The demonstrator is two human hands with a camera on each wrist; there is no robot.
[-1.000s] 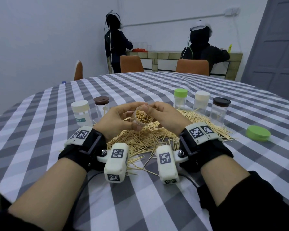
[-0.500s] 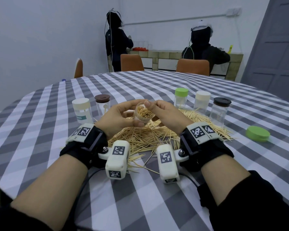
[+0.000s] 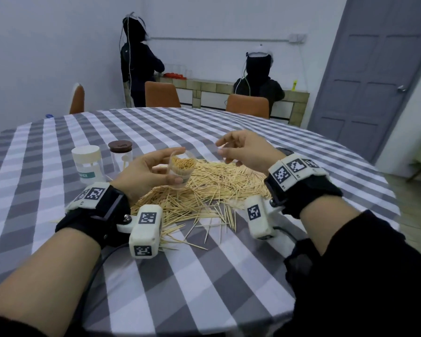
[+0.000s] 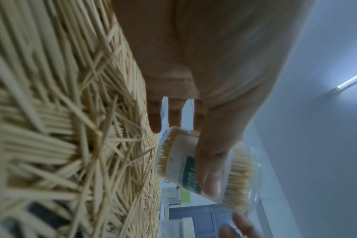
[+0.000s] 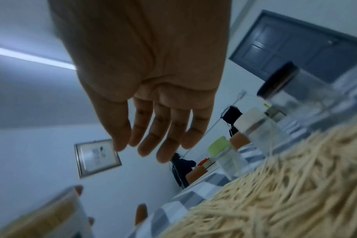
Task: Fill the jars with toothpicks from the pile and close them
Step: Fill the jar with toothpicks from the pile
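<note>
My left hand [image 3: 171, 166] grips a clear, lidless jar [image 3: 182, 171] packed with toothpicks, tilted a little, just above the toothpick pile [image 3: 212, 190]. In the left wrist view my thumb lies across the label of the jar [image 4: 179, 164]. My right hand [image 3: 225, 150] hovers to the jar's right, apart from it, holding nothing. In the right wrist view its fingers [image 5: 153, 141] hang relaxed above the pile [image 5: 275, 185], and the held jar [image 5: 47, 217] shows at the bottom left.
A white-lidded jar [image 3: 88, 164] and a brown-lidded jar [image 3: 120, 152] stand left of the pile. Beyond the pile stand a dark-lidded jar [image 5: 279, 80], a cream-lidded jar [image 5: 253, 124] and a green-lidded jar [image 5: 218, 145]. Two people work at a far counter [image 3: 229, 86].
My right hand has left the jar's mouth and moved up and to the right, empty. My left hand keeps the jar. The head view has shifted.
</note>
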